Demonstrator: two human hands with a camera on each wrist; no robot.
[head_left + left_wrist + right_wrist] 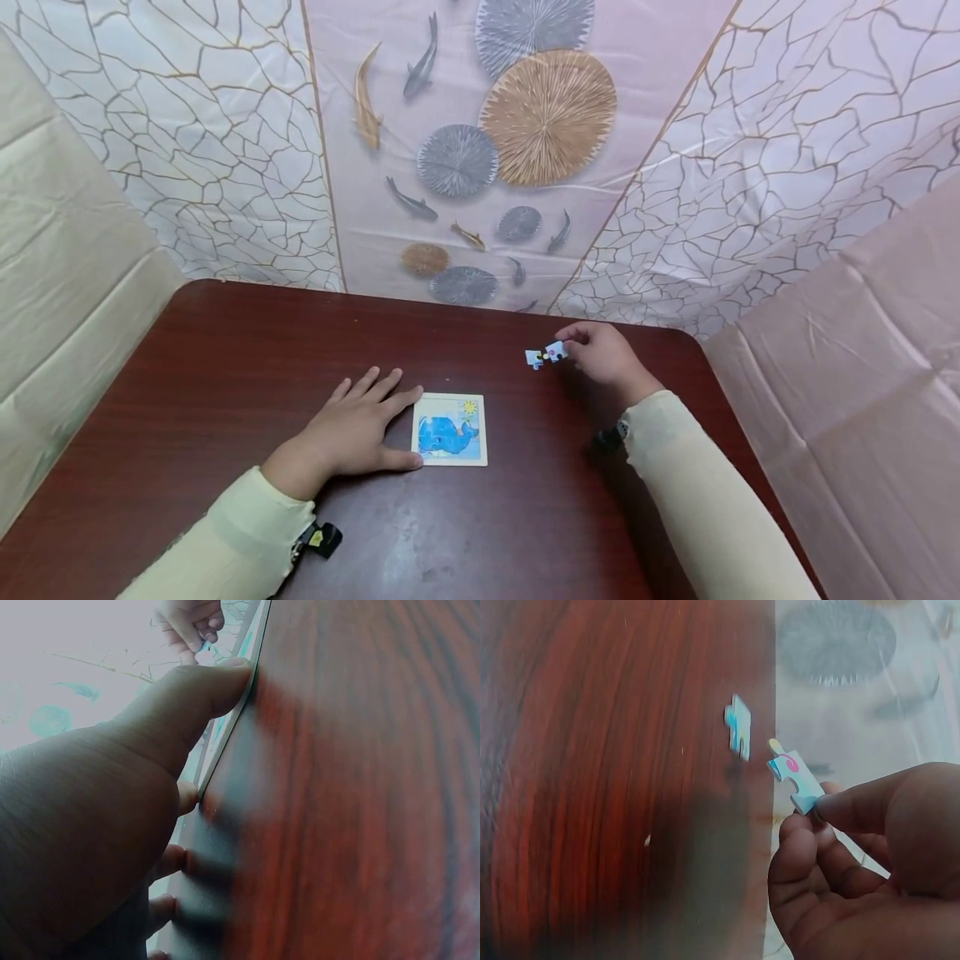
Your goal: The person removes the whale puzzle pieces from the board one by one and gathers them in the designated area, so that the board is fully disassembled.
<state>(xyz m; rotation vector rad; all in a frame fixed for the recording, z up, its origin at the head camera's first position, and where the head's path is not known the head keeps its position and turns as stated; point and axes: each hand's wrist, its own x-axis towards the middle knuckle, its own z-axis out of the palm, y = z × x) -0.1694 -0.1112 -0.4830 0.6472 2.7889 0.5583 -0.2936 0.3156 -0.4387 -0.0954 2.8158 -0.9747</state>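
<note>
A square jigsaw board (450, 461) with a blue whale and a yellow sun lies on the table. My left hand (352, 433) is spread flat beside it, thumb and index fingertip at its left edge; in the left wrist view the thumb (225, 682) rests at the rim. My right hand (603, 354) pinches a light-blue jigsaw piece (801, 780) with a pink swirl between thumb and fingers. Just left of it in the head view, a second jigsaw piece (533, 358) lies on the table.
The dark reddish-brown table (262, 350) ends at a patterned cloth backdrop (457, 233). Pale cloth panels (885, 367) stand along both sides. Black straps with small devices (324, 538) sit at both wrists.
</note>
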